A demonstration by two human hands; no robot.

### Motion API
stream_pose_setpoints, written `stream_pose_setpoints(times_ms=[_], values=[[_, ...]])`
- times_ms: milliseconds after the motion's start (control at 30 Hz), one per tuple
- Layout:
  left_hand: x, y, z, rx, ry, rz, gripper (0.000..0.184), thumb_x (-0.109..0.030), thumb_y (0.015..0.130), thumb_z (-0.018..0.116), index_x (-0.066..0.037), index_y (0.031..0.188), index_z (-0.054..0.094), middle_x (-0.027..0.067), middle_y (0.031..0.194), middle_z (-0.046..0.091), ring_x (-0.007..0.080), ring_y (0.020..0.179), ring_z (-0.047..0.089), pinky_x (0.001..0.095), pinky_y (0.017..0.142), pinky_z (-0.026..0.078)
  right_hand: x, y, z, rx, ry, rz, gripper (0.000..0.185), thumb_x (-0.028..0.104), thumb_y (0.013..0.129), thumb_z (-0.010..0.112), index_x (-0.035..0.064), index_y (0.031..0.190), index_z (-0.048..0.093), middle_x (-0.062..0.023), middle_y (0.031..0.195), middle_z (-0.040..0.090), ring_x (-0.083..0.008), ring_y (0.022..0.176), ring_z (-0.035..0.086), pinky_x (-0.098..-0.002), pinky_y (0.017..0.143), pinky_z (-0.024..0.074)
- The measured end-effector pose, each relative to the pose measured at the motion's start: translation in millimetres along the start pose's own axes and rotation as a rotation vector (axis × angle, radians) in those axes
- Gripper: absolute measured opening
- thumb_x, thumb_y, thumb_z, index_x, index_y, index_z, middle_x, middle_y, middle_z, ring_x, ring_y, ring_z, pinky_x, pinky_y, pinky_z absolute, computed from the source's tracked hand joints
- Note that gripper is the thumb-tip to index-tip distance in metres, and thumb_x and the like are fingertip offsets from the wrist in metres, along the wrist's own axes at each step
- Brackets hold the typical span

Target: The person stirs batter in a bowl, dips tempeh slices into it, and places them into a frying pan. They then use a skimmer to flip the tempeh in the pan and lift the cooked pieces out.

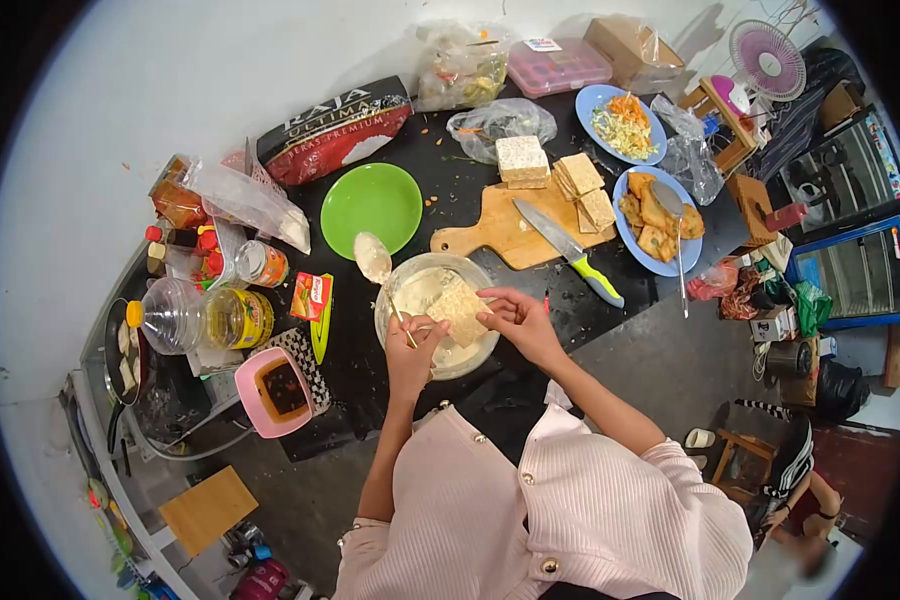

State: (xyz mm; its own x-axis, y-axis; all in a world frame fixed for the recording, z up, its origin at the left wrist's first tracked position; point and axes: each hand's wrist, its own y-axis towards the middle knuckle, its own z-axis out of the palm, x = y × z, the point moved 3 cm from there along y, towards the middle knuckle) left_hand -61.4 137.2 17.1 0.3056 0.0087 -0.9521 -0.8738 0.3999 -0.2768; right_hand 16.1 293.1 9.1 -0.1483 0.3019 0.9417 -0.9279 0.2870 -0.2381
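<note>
Worktop, black, scattered with pale crumbs point(350, 335). Landmark: round, pale mixing bowl of creamy batter point(484, 358), near the worktop's front edge.

Over the bowl: one thin, pale, square speckled slice point(460, 312). Right hand point(528, 325): fingers pinching the slice's right edge. Left hand point(412, 350): fingers pinching a gold-handled, batter-coated spoon point(401, 318), close to the slice's left edge; contact there unclear.

Beyond the bowl: round green plate point(370, 205); black-and-red printed sack point(338, 130); white wall point(220, 60).

Right of the bowl: wooden paddle-shaped board point(480, 228), bearing a knife with yellow-green and grey handle point(570, 250); farther off, a purple-and-white fan point(767, 60).

Left of the bowl: pink plastic tub of dark liquid point(254, 390).

Below the bowl's level: grey floor point(620, 375).
</note>
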Motion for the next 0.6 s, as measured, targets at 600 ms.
stream_pose_setpoints(times_ms=[600], values=[[-7, -6, -52, -0.081, 0.197, 0.122, 0.036, -0.034, 0.093, 0.028, -0.002, 0.091, 0.046, 0.0086, 0.094, 0.061, 0.0140, 0.077, 0.059, 0.0210, 0.053, 0.042, -2, 21, 41, 0.262, -1.193, -0.382, 0.017, 0.014, 0.068, 0.061, 0.0057, 0.083, 0.062, -0.0127, 0.069, 0.060, -0.0280, 0.068, 0.060, -0.0384, 0.063, 0.0460]])
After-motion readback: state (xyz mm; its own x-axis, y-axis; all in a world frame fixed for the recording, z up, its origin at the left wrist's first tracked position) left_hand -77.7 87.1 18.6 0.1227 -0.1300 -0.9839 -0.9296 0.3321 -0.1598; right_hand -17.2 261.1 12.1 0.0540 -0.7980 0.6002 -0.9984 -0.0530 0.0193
